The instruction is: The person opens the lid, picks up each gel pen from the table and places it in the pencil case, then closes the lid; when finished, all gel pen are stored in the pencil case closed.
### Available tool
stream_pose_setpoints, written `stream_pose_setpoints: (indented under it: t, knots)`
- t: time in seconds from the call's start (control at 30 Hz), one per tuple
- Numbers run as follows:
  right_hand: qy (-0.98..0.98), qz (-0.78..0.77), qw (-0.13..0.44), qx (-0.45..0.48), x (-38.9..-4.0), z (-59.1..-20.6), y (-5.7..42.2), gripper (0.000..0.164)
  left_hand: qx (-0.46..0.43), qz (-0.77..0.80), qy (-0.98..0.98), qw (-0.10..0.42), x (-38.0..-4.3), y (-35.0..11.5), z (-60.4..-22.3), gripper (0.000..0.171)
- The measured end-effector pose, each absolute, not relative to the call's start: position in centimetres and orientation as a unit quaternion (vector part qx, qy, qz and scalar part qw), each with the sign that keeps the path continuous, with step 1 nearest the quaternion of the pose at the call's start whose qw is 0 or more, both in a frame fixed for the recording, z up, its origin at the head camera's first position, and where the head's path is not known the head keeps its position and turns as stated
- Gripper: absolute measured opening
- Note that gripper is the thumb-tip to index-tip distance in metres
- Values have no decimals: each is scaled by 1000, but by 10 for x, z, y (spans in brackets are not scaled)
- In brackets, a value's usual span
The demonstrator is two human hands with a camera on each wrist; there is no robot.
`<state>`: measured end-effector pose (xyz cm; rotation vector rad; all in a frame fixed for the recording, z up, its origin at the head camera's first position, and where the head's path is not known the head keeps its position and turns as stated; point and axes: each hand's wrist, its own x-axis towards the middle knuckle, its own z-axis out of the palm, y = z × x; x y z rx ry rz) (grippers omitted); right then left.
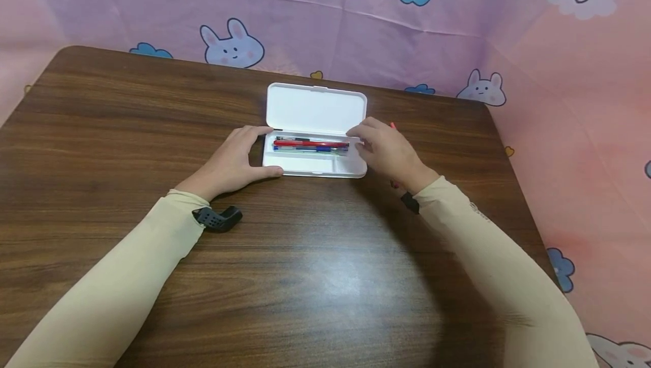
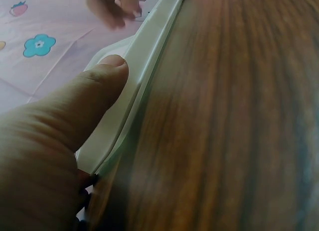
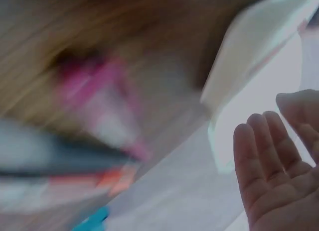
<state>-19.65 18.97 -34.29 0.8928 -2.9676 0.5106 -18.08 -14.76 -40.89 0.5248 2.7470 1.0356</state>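
A white pencil case (image 1: 300, 164) lies unfolded on the table, its lid (image 1: 316, 109) tilted back at the far side. In its tray lie a red pen (image 1: 310, 143) and other slim pens, one with a blue part (image 1: 323, 149). My left hand (image 1: 229, 160) holds the case's left end, thumb at the front edge and fingers at the back corner. In the left wrist view the thumb (image 2: 107, 79) presses the case's rim. Over the right end hovers my right hand (image 1: 389, 150), fingers loosely bent; the right wrist view shows nothing between thumb and fingers.
Beside the right hand lie things mostly hidden by it in the head view. The right wrist view shows them blurred: a pink-and-white pointed thing (image 3: 99, 96), a dark slim thing (image 3: 60, 151) and an orange-red tip (image 3: 114, 180). A patterned cloth (image 1: 305, 12) hangs behind the table.
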Motion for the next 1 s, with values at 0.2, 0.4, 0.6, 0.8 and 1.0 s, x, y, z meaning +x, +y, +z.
stream_pose_setpoints:
  t: [0.2, 0.4, 0.6, 0.8, 1.0]
  knots:
    - [-948, 271, -16, 164, -194, -333, 252, 34, 172, 343, 920, 76, -181, -149, -410, 101]
    - [-937, 327, -117, 30, -189, -333, 298, 44, 170, 344, 920, 77, -180, -152, -412, 101]
    - [-915, 364, -173, 5, -187, -342, 304, 45, 171, 346, 919, 79, -180, -153, -411, 100]
    - [-920, 353, -171, 16, -189, -348, 299, 40, 174, 346, 919, 75, -181, -152, -411, 101]
    - [-920, 344, -186, 0, -188, -349, 296, 38, 178, 346, 918, 74, -183, -149, -412, 102]
